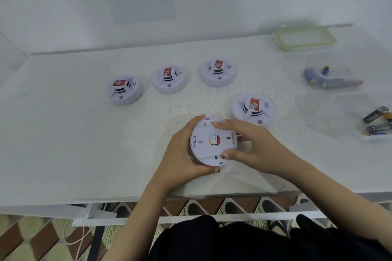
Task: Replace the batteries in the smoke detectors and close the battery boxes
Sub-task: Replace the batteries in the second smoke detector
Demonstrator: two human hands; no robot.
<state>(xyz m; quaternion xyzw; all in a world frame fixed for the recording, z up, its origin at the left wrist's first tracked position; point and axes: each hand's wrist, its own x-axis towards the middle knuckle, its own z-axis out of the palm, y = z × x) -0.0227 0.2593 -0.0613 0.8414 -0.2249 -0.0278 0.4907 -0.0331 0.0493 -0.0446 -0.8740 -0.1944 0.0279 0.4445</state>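
A white round smoke detector [209,144] is held just above the table's near middle, its flat back plate facing me. My left hand [182,152] grips its left rim, thumb under the near edge. My right hand [252,144] grips the right side, with a finger on the far rim and the thumb on the near rim. Several other white detectors stand face up with red labels: one next to my right hand [253,109] and three in a row behind [124,89], [169,78], [218,72].
Two clear boxes stand at the right: one [331,76] holds blue batteries, the nearer one [377,121] holds dark batteries. A green-rimmed clear lid [304,37] lies at the back right. The white table [63,133] ends at its near edge [127,199], above a patterned floor.
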